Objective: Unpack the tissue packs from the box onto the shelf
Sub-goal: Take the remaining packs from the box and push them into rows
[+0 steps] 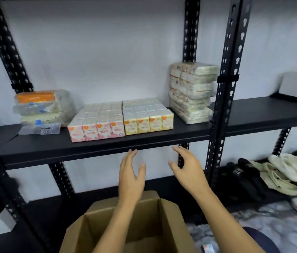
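on the black shelf [144, 141] the tissue packs sit in three groups: a block of pink packs [97, 123] at the front edge near the middle, its printed faces turned toward the front edge and its rows running back toward the wall; a block of yellow packs [146, 115] touching it on the right, facing the same way; and a tall stack of flat packs [192, 92] at the right end beside the upright post [226, 88], long sides running front to back, leaning slightly. a pile of clear-wrapped packs [42, 108] lies toward the left end. the cardboard box [144, 225] stands open below the shelf's front edge. the left hand [130, 172] and right hand [187, 167] hover above the box just under the front edge, palms facing each other, fingers straight and spread; each grip is wide and holds nothing.
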A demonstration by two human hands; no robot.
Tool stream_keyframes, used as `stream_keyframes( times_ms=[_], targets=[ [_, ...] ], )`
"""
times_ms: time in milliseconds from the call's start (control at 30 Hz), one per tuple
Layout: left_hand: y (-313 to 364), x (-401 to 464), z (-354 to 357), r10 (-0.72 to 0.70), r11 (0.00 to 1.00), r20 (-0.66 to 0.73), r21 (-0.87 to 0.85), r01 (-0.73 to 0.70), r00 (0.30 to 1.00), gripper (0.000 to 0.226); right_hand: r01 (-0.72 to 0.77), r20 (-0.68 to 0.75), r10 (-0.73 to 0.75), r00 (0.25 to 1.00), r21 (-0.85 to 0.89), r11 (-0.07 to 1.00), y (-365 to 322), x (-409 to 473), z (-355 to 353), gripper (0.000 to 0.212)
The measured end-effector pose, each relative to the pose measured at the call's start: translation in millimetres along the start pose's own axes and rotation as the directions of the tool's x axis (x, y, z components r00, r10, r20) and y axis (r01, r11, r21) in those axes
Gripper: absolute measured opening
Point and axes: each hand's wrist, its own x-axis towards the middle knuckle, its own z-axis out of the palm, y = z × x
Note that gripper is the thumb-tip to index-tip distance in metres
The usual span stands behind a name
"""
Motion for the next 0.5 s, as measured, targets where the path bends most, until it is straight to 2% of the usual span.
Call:
stream_keyframes(
  times_ms=[267, 400, 500],
  targets=[
    [-15.6, -50.7, 111.4, -0.058, 0.998, 0.329, -0.010, 0.065, 0.943, 0.035, -0.280, -0.097, 0.279, 0.955, -0.002, 0.960, 106.3, -38.0, -45.1, 0.046],
    [-36.5, -75.0, 177.3, -0.115, 0.991, 0.457, -0.002, 0.130, 0.882, 0.034, -0.468, -0.121, 0.469, 0.875, 0.042, 0.883, 173.9, -60.8, -30.3, 0.048],
    [-61.2, -96.4, 223.8, -0.204, 0.976, 0.543, 0.049, 0.213, 0.814, 0.034, -0.607, -0.128, 0.619, 0.775, 0.122, 0.786, 224.3, -80.4, -3.3, 0.052]
  ],
)
